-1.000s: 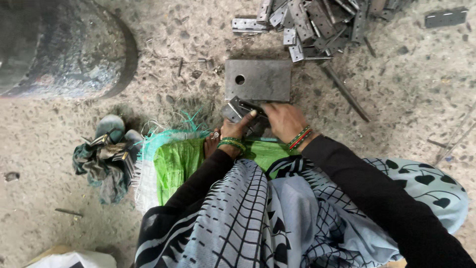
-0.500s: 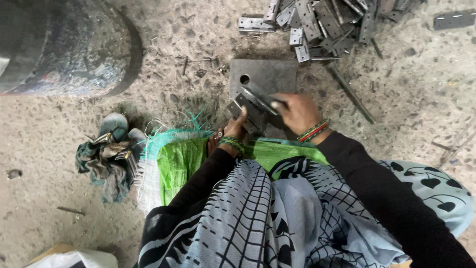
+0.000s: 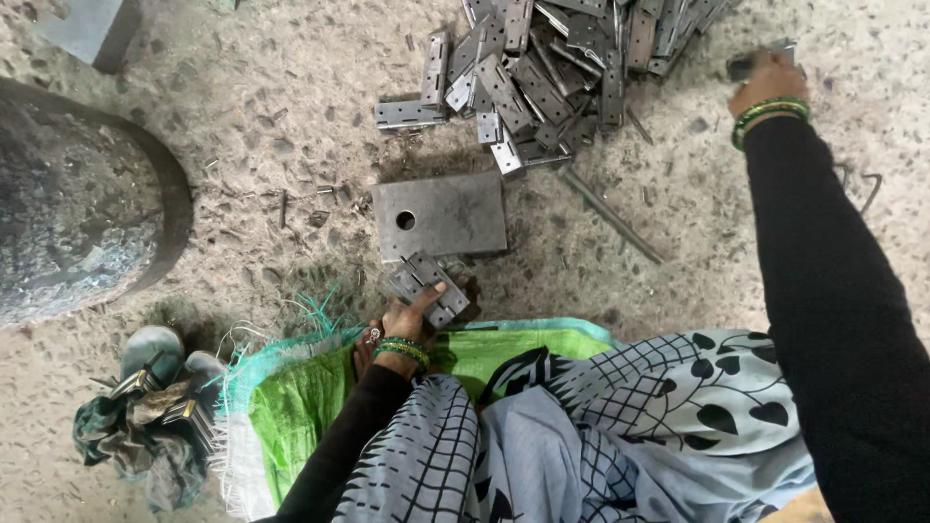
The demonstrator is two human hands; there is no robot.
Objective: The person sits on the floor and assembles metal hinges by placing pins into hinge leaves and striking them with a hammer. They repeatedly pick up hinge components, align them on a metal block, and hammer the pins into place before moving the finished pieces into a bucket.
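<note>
Seen from above, a person sits on a rough, speckled concrete floor [image 3: 271,126], with patterned grey, black and white cloth over the lap. The left hand [image 3: 402,324], green bangles at the wrist, rests its fingers on a small flat metal hinge [image 3: 428,289] of dull grey steel with screw holes; the forefinger lies stretched across the hinge's top, and the other fingers curl loosely at its near edge. The hinge lies just below a thick rectangular steel block [image 3: 441,215] with one round hole near its left side. The right hand [image 3: 767,79] reaches far out to the upper right, its fingers closed around a small dark metal piece [image 3: 756,60]. Beside it lies a jumbled heap of hinges [image 3: 562,68]. A green woven sack [image 3: 291,407] with a frayed edge lies under the lap.
</note>
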